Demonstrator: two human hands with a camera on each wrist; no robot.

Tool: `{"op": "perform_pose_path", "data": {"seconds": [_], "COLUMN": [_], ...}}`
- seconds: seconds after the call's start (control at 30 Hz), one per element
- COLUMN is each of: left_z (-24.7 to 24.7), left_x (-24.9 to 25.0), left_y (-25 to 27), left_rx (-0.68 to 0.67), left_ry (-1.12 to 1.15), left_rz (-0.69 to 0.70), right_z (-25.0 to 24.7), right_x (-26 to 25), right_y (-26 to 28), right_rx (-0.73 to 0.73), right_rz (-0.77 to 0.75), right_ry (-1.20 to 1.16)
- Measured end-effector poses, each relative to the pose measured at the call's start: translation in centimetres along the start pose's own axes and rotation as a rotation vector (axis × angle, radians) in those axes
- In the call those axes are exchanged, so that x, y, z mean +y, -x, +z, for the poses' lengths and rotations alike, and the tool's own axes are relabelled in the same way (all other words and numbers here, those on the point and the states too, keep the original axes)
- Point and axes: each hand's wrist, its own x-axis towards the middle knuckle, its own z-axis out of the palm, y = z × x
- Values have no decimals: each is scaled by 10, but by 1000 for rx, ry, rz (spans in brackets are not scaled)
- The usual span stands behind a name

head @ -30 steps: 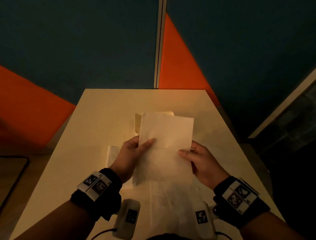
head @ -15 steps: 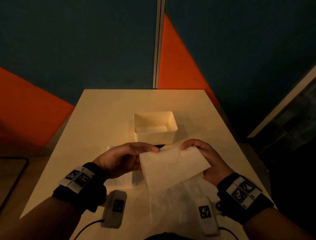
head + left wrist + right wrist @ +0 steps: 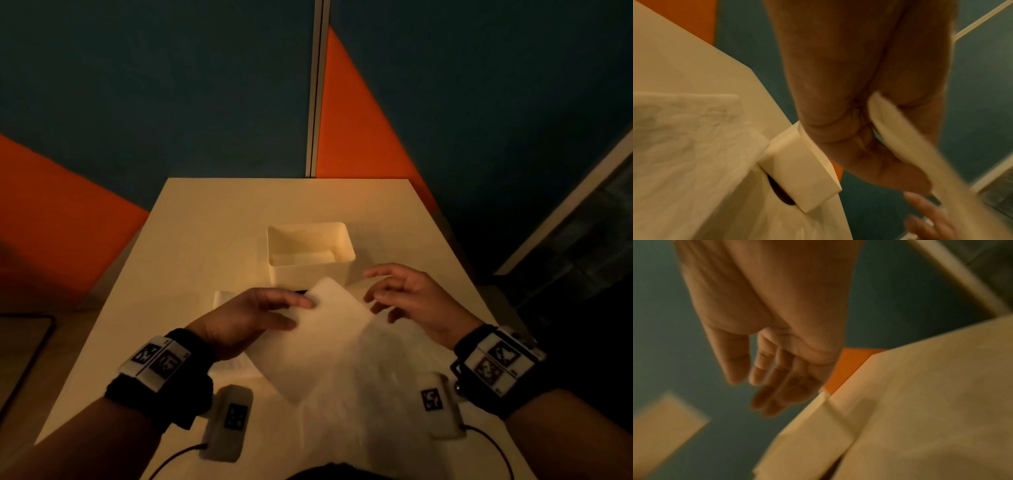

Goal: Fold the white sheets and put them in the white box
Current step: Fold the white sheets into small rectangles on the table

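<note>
Holding the folded sheet [image 3: 325,339] in the left hand [image 3: 246,318], thumb on top and the other fingers [image 3: 890,172] beneath, pinching its left edge. Keeping the right hand [image 3: 414,301] just off the sheet's right corner, fingers [image 3: 764,369] loosely spread and holding nothing. Hovering over the middle of the surface [image 3: 205,240], on the near side of the box [image 3: 310,253], with one corner of the sheet overlapping the box's near wall in the head view; whether touching it, not clear.

Judging the fold as made and the drop into the box as the step in hand. Doing it well probably means bringing the right fingers back to steady the free edge so the layers stay together, then turning the sheet to match the box.

Lying skewed: long axis running from the far corner by the box toward the near edge of the surface, angled across the box's long side rather than along it. More sheets [image 3: 394,411] lying flat at the near edge.
</note>
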Motion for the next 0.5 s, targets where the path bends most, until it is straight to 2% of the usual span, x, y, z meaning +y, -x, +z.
{"op": "perform_pose_path", "data": {"seconds": [0.07, 0.13, 0.23, 0.3, 0.4, 0.5], "left_z": [-8, -15, -27, -34, -43, -49], "left_x": [-6, -11, -21, -29, -41, -51], "left_y": [2, 5, 9, 11, 13, 14], "left_rx": [135, 248, 347, 401, 481, 548], "left_ry": [37, 68, 136, 153, 127, -9], "left_rz": [28, 23, -29, -57, -113, -139], "right_z": [-17, -33, -45, -47, -43, -40], "right_x": [15, 34, 58, 69, 79, 89], "right_y": [-7, -12, -14, -12, -9, -6], "right_rx": [81, 71, -104, -237, -362, -387], "right_rz": [36, 68, 170, 208, 222, 210], "right_ry": [213, 520, 1033, 1261, 1418, 1440]}}
